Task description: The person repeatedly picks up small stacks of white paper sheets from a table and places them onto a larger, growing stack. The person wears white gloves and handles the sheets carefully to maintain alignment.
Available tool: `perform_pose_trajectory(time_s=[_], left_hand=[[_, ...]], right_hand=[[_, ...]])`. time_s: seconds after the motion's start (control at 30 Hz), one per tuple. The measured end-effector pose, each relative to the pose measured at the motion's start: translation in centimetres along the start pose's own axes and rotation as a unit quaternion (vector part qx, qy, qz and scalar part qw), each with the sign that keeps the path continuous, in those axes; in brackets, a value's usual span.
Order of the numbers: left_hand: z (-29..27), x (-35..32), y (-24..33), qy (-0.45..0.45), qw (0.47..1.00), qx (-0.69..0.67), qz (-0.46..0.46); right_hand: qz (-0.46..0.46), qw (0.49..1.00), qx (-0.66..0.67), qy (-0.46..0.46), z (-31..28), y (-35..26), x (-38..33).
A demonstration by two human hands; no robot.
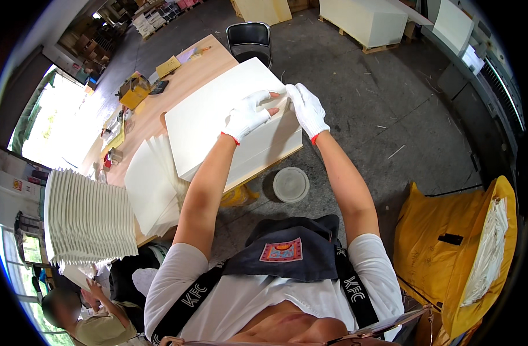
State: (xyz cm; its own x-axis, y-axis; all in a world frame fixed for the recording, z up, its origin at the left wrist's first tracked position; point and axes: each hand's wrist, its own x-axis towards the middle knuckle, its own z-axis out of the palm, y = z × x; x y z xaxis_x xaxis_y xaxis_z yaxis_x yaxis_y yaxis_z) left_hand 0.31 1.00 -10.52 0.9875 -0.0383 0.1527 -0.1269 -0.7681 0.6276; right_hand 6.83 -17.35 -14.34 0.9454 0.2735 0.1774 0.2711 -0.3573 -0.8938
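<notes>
Gloved fingers [262, 99] of the left hand [246, 117] lie spread and flat on the white paper stack [218, 115], gripping nothing; the right hand [307, 109] curls over the stack's far right corner, pinching its edge. The stack sits on the wooden worktop [203, 55], its near side jutting over the worktop's edge. Left of the stack lie fanned loose sheets [151, 187]. Uneven pressure could skew the pile or tip it floorward.

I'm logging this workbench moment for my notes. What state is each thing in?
left hand: gloved, flat on the white sheet stack
right hand: gloved, fingers gripping the stack's far corner
white sheet stack: squared up on the wooden table
fanned sheets: spread loosely
yellow bag: open, holding white strips
round lid: flat on the floor
</notes>
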Motion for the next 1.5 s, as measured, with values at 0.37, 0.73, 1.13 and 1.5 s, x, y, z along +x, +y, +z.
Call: perform_pose_trajectory(time_s=[0.37, 0.73, 1.13, 1.5], left_hand=[[0.5, -0.3, -0.5, 0.023, 1.0, 0.009, 0.014], [0.5, -0.3, 0.2, 0.004, 1.0, 0.023, -0.003], [0.2, -0.6, 1.7, -0.001, 0.997, 0.075, -0.021], [0.4, -0.5, 1.1, 0.01, 0.999, 0.045, -0.023]], right_hand=[[-0.023, 0.997, -0.071, 0.005, 0.2, -0.5, -0.1], [-0.036, 0.997, -0.065, 0.028, 0.5, 0.3, 0.0], [-0.032, 0.996, -0.073, 0.028, 0.6, 0.7, 0.0], [-0.003, 0.999, -0.052, 0.004, 0.2, -0.3, -0.3]])
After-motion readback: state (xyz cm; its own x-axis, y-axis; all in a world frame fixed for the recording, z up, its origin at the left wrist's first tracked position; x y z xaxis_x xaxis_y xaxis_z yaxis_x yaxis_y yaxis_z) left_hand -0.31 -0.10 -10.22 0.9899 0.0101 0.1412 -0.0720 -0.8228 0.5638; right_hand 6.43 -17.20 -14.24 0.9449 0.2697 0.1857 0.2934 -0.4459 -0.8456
